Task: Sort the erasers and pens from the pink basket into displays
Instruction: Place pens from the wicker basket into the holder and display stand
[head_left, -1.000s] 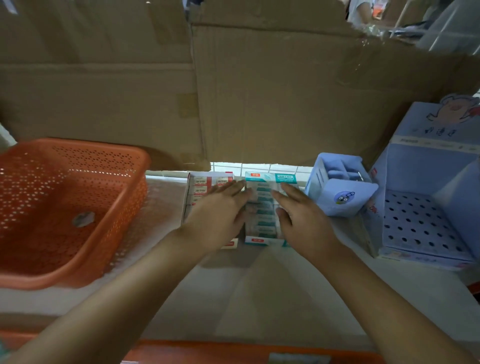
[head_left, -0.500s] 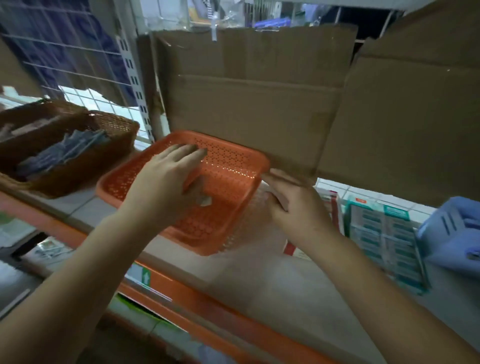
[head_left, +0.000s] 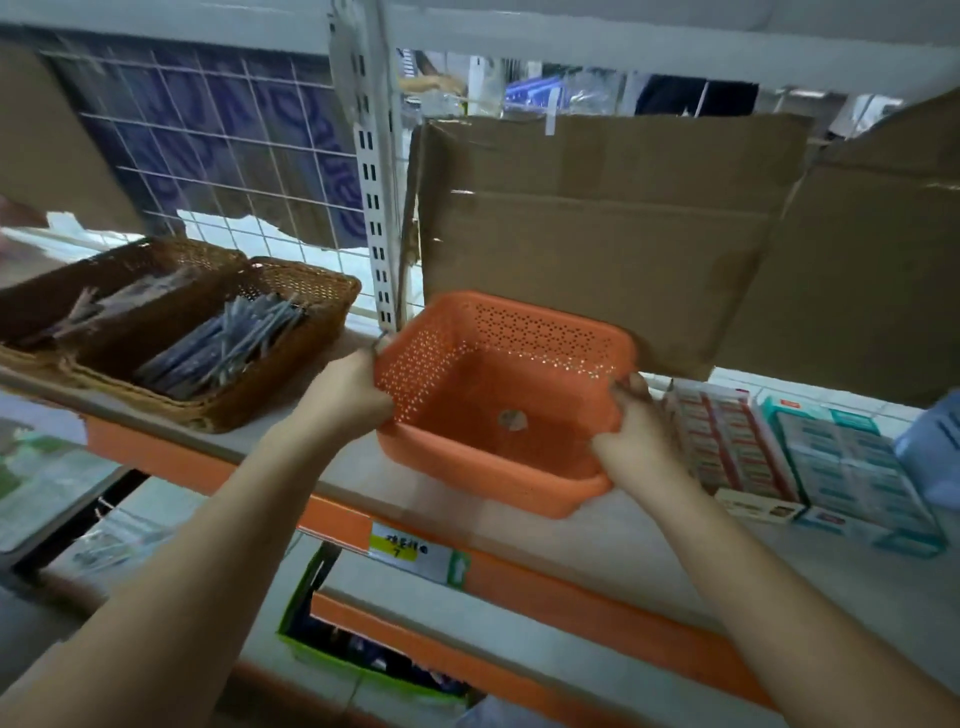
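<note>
Store shelving, dim light. Pale shelf board (head_left: 597, 540) with an orange front edge (head_left: 571, 597) carrying a yellow price label (head_left: 400, 545).

- Pink basket (head_left: 488, 473) at frame centre, tilted, open side toward the camera; small grey spot on its floor, too blurred to identify.
- Left hand (head_left: 345, 395) grips the rim at the basket's 9 o'clock. Right hand (head_left: 634, 441) grips it at 3 o'clock.
- 9 o'clock of the basket: wicker basket (head_left: 291, 364) holding grey wrapped pens (head_left: 223, 348).
- 3 o'clock: red-labelled eraser box (head_left: 727, 447), teal-labelled eraser box (head_left: 852, 467) beside it.
- 12 o'clock: cardboard sheet (head_left: 597, 234) as backing.
- 10 o'clock: wire grid (head_left: 208, 156) and slotted white upright (head_left: 371, 182).
- 7 o'clock, lower shelf: green box (head_left: 311, 639).
</note>
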